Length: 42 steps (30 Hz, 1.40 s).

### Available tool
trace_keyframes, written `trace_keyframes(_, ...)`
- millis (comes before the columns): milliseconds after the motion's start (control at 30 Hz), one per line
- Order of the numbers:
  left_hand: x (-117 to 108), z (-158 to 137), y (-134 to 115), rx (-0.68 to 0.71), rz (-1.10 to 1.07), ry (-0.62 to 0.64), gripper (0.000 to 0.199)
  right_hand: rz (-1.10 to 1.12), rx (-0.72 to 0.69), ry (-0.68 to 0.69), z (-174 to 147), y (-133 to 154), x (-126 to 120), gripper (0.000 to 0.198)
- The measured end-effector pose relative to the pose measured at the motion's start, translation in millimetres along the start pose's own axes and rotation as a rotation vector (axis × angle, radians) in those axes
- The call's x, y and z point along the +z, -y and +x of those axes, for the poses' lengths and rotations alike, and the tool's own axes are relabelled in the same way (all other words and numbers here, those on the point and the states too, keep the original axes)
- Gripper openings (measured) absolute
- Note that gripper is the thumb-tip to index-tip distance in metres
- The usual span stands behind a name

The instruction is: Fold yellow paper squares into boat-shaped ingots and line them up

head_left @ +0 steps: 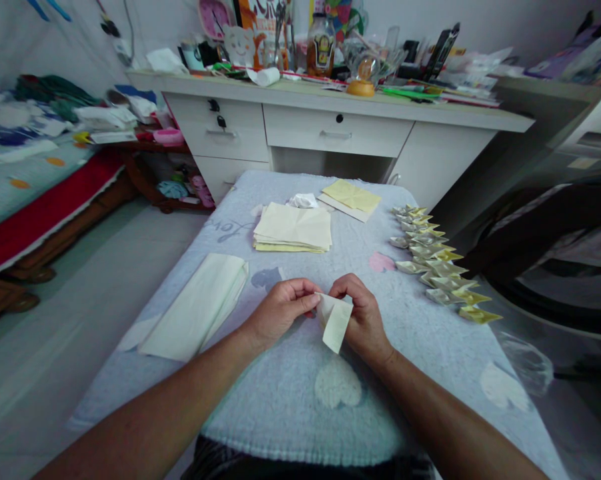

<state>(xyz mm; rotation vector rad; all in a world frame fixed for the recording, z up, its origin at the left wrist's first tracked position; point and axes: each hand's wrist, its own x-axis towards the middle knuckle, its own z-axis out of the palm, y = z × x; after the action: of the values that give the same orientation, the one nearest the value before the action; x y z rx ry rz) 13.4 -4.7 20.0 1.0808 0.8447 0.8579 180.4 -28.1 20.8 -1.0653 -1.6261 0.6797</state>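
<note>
Lower centre of the frame, a paper piece (338, 327) sits between the left hand (283, 311) and the right hand (364, 321), over a table (270, 413). On the table, a paper stack (295, 230) lies at centre, a wad (303, 200) just behind, loose sheets (353, 197) behind to the right, a paper bundle (193, 310) at left, paper boats (450, 283) at right. Beyond, a desk (338, 137) spans the top; bed (35, 179) far left, washing machine (598, 137) far right.

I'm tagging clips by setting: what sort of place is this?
Probably a bedroom or other lived-in room at home: a bed is on the left, a cluttered desk ahead, and what looks like a front-loading washer on the right.
</note>
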Motion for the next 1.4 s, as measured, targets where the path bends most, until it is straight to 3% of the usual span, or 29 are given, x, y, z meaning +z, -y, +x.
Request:
trace_keyframes(300,0,0,0,0.002,0.030,-0.022,0.018,0.089,-0.015,0.054,-2,1,-5,0.004)
trace_keyframes(467,-4,-1,-2,-0.005,0.020,-0.037,0.020,0.079,-0.014,0.088,-1,3,-8,0.019)
trace_keyframes(633,-7,-1,-3,-0.016,-0.021,-0.051,0.031,0.023,-0.021,0.047,-1,-2,-6,0.020)
trace_keyframes(733,-7,-1,-3,-0.020,-0.003,-0.061,0.029,0.008,-0.007,0.016,-3,-4,-5,0.021)
trace_keyframes(900,-5,1,-3,-0.042,-0.002,-0.111,0.023,-0.019,0.052,0.084,-4,-4,-5,0.014)
trace_keyframes(1133,-3,1,-3,-0.001,-0.012,-0.104,0.016,-0.003,0.116,0.038,-3,-8,-4,0.012)
trace_keyframes(1267,-3,2,-1,0.056,0.121,-0.108,0.024,0.100,0.206,0.021,-3,-10,-2,0.008)
trace_keyframes(1400,-4,0,2,0.221,0.407,-0.112,0.037,0.254,0.339,0.014,-2,-12,1,0.001)
